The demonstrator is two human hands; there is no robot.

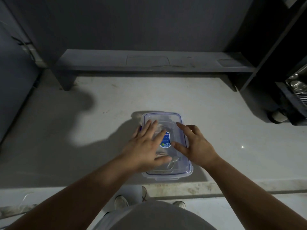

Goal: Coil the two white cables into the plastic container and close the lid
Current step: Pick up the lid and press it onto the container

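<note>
A clear plastic container (187,173) with a blue-trimmed lid (176,121) sits on the pale counter near its front edge. The lid lies on top of the box and bears a blue label (166,141). White cable (172,162) shows faintly through the lid, coiled inside. My left hand (146,145) lies flat on the left half of the lid, fingers spread. My right hand (195,144) rests at the lid's right edge with fingers apart, the thumb and index finger touching the lid.
The counter (232,130) stretches wide on both sides of the box. A dark low shelf (149,63) runs along the back wall. A dark unit with a metal rack (297,95) stands at the right. My shoes (121,202) show below the counter edge.
</note>
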